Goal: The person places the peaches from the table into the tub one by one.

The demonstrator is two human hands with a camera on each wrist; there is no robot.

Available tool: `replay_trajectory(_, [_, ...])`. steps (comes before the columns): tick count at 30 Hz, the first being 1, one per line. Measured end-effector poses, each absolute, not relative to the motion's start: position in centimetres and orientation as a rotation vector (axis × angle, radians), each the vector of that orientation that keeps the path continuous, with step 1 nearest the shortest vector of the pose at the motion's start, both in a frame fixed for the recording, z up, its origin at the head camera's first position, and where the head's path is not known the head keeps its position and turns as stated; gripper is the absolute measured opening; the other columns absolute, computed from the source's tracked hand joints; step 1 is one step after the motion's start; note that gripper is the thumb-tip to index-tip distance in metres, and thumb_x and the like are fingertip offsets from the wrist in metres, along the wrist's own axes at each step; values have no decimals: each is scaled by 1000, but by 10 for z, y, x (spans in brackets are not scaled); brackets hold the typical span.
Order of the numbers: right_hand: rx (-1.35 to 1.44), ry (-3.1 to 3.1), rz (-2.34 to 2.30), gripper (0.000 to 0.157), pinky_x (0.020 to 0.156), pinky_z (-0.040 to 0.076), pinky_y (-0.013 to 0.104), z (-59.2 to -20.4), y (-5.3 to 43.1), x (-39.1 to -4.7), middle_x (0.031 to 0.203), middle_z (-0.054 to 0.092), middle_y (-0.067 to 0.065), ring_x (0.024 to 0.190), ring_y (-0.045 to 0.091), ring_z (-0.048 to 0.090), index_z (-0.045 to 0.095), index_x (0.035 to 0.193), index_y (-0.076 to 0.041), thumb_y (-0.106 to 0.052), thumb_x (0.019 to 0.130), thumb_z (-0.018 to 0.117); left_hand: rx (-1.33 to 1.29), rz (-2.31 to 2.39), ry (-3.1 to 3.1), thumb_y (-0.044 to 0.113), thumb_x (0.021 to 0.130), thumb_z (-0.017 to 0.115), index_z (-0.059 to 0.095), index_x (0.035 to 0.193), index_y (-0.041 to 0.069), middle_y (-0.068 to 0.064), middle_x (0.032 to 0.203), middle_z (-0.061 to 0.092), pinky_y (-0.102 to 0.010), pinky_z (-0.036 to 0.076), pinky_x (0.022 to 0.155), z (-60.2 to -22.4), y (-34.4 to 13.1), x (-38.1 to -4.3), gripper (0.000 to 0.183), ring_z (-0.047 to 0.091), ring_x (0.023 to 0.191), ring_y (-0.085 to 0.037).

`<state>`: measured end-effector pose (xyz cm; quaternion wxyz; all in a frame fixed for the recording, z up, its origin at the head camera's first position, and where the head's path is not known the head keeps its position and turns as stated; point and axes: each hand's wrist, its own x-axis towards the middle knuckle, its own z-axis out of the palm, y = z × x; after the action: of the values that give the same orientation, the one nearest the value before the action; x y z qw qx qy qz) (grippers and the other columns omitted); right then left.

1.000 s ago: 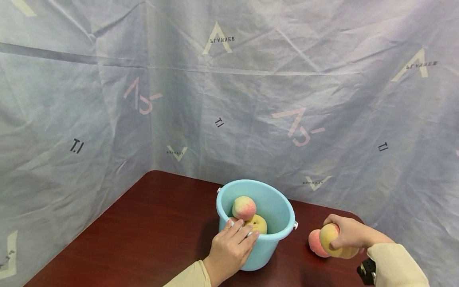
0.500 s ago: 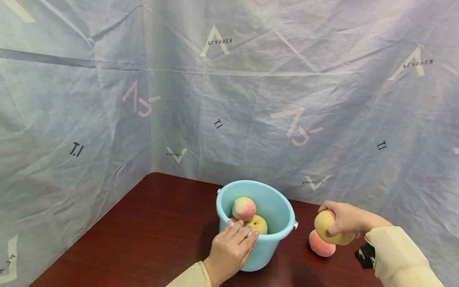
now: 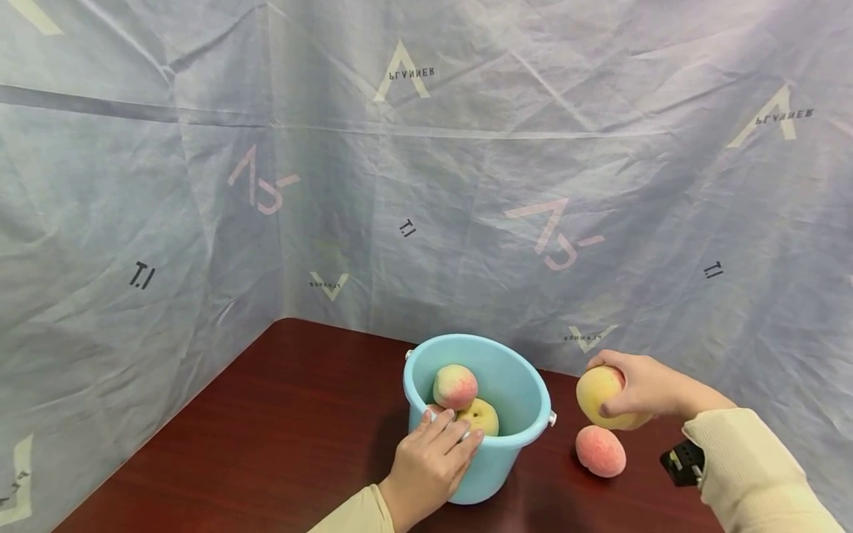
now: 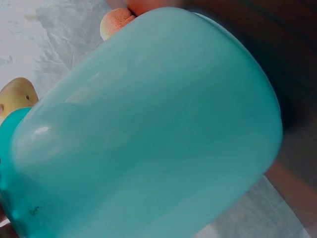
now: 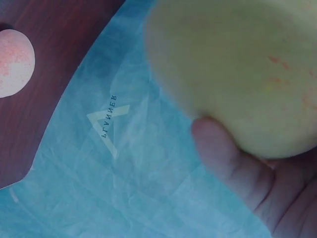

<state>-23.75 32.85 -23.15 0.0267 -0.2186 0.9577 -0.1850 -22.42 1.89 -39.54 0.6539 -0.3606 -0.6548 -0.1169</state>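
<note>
In the head view, my left hand (image 3: 429, 463) holds the near rim of a light blue bucket (image 3: 486, 463), its fingers laid over the edge. A pink and cream peach (image 3: 456, 386) and a yellow one (image 3: 478, 418) with a dark dimple lie inside; another beside them is mostly hidden by the fingers. To the right, my right hand (image 3: 649, 385) grips a large yellow peach (image 3: 598, 394) above the table. The right wrist view shows its thumb (image 5: 218, 144) pressed to that fruit's underside. Just below the hand, a pinkish-red peach (image 3: 601, 451) lies on the table.
The dark red wooden table (image 3: 266, 437) runs back to grey printed sheeting (image 3: 466, 185) at its far and left sides. White handle pivots (image 3: 552, 419) stick out from the bucket's rim. A black device (image 3: 683, 463) sits at the right wrist.
My right hand has lifted the yellow peach up and slightly left, away from the pinkish-red peach, which now shows fully. The left hand and bucket have stayed put.
</note>
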Motion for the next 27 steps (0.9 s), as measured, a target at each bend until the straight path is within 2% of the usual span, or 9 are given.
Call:
replay_trajectory(4, [-727,3024,-550,53,57,45,30,-231,328,-239,88,60,1,71,14,53,59,114,-7,-17,64,74,-828,-281,-1488,19,101,46,76,91,18,2,90,70,-36,55,75,-396,20,-224,32,66,86,-17])
replay_trajectory(15, [-838,3004,-540,52,55,44,28,-226,319,-248,83,56,-2,66,7,49,60,112,-7,-17,63,73,-822,-287,-1490,17,101,46,77,90,18,4,89,69,-34,54,77,-395,18,-224,33,66,86,-15])
replay_trajectory(27, [-831,2923,-486,53,54,44,29,-213,291,-255,84,55,0,66,13,50,59,113,-4,-17,63,71,-825,-269,-1462,9,101,43,76,88,19,5,87,69,-32,53,76,-389,18,-223,37,67,84,-14])
